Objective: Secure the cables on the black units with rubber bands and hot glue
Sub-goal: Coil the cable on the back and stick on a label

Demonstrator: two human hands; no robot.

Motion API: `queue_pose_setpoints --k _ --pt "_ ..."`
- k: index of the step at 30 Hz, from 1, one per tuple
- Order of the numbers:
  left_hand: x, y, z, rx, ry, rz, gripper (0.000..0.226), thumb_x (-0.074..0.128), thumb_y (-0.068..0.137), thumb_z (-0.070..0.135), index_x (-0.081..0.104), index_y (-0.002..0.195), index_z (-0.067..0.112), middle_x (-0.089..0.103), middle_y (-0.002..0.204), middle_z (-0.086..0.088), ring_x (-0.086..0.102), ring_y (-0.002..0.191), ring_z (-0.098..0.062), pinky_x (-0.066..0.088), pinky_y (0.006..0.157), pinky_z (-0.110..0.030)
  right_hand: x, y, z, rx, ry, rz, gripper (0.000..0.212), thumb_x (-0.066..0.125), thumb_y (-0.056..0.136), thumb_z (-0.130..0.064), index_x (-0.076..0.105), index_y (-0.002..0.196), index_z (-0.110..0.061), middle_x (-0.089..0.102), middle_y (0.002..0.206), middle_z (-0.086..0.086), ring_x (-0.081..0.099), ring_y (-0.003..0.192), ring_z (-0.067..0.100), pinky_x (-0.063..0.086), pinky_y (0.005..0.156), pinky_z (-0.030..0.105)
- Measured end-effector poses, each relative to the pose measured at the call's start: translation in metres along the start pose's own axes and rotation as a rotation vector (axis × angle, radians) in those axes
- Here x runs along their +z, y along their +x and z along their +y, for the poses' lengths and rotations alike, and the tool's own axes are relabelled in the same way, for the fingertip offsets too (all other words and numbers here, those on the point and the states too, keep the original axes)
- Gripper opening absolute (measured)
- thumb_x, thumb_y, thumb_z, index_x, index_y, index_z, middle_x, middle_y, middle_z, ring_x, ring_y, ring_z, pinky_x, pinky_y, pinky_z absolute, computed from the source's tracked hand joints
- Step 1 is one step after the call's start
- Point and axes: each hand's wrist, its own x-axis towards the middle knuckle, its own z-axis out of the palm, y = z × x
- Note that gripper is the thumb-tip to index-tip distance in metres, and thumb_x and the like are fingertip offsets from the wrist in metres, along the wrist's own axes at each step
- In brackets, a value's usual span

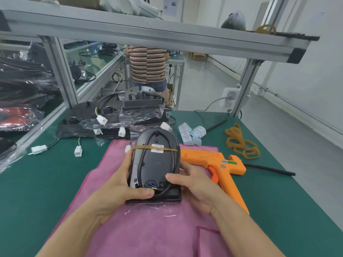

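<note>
Left hand (pixel 118 184) and right hand (pixel 194 184) both curled round the black unit (pixel 157 164) (rubber-banded).

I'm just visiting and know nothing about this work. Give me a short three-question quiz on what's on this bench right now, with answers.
1. True or false: a rubber band already crosses the black unit.
2. Which tool lies right of the unit? A) scissors B) orange glue gun C) screwdriver
3. Fill in: the unit sits above a ____ cloth.

Key
1. True; both hands, left hand and right hand, hold the unit.
2. B
3. pink
</note>
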Motion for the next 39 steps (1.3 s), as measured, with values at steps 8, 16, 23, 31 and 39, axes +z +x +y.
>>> queue_pose_setpoints --k 8,16,23,31,39 --pt "0.001 -0.001 -0.01 0.063 0.159 -0.028 0.118 0.087 0.063 0.003 0.017 0.149 0.042 0.053 0.14 0.012 0.054 0.126 -0.01 0.05 0.093 -0.02 -0.001 0.006 0.007 -0.045 0.006 0.072 0.038 0.062 0.085 0.005 0.06 0.122 -0.003 0.069 0.114 0.016 0.066 0.104 0.031 0.055 0.09 0.039" --pt "-0.003 0.005 -0.015 -0.096 -0.066 0.06 0.096 0.091 0.035 0.01 0.057 0.125 0.016 0.071 0.114 -0.012 0.069 0.101 -0.028 0.057 0.074 -0.027 0.0 0.004 0.009 -0.001 0.049 0.018 0.033 0.058 0.091 -0.003 0.061 0.124 -0.007 0.069 0.116 0.014 0.065 0.109 0.03 0.055 0.09 0.034" --pt "-0.006 0.01 -0.015 -0.116 -0.193 0.106 0.098 0.086 0.03 -0.004 0.058 0.123 0.008 0.07 0.109 -0.024 0.069 0.094 -0.04 0.059 0.075 -0.045 -0.006 0.005 -0.004 -0.015 -0.263 -0.002 0.035 0.066 0.09 -0.025 0.062 0.124 -0.017 0.069 0.119 -0.003 0.064 0.109 0.01 0.051 0.087 0.02" --pt "-0.011 0.005 -0.006 -0.141 -0.242 0.102 0.113 0.098 0.011 0.018 0.064 0.118 0.012 0.07 0.11 -0.023 0.07 0.094 -0.04 0.061 0.073 -0.04 -0.103 0.032 -0.067 -0.231 -1.261 0.851 0.023 0.057 0.092 -0.032 0.071 0.098 -0.014 0.069 0.1 0.006 0.063 0.095 0.026 0.05 0.079 0.034" --pt "0.005 0.002 0.004 -0.23 -0.263 0.09 0.103 0.088 0.024 0.006 0.058 0.123 0.007 0.068 0.111 -0.025 0.065 0.102 -0.046 0.049 0.093 -0.053 -0.185 0.051 -0.058 0.288 -1.603 0.984 0.023 0.058 0.092 -0.033 0.064 0.102 -0.013 0.066 0.105 0.007 0.062 0.1 0.026 0.052 0.085 0.036"
